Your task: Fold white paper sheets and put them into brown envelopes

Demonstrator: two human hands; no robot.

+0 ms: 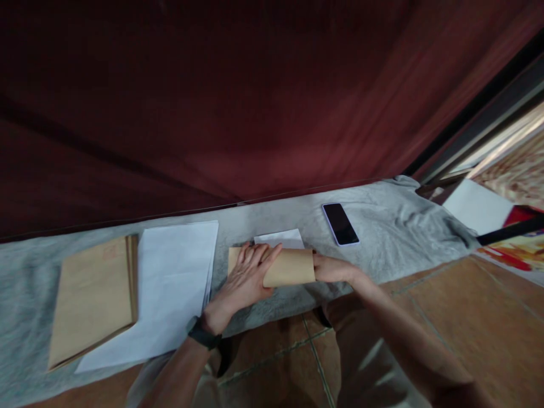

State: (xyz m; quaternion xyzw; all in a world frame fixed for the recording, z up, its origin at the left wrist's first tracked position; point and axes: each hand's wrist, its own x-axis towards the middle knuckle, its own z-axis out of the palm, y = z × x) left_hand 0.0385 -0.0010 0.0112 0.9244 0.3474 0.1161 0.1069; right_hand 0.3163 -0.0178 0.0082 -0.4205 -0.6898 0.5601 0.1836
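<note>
Brown envelope (284, 266): lies near the front edge of the grey cloth (391, 226), roughly at the centre of the view, its long side running left to right. Left hand (249, 277): laid flat on the left part of the envelope, fingers spread and pressing down, holding nothing closed in the palm; a dark watch (204, 334) sits on that wrist. Right hand (334, 268): at the right end of the envelope, its fingers hidden inside or behind the open end, so whether they pinch anything cannot be told. Folded white sheet (280, 238): just behind the envelope, touching or partly tucked under its far edge. Stack of white paper (170, 283): to the left of the left hand, near it, lying slightly askew, its near corner reaching over the front edge of the cloth. Stack of brown envelopes (96, 294): further left, its right edge touching or overlapping the white paper. Phone (340, 224): face up with a dark screen, behind and to the right of the right hand, apart from it. Dark red curtain (212, 102): hangs behind the cloth across the whole width. Tiled floor (459, 306): brown, below the front edge.
</note>
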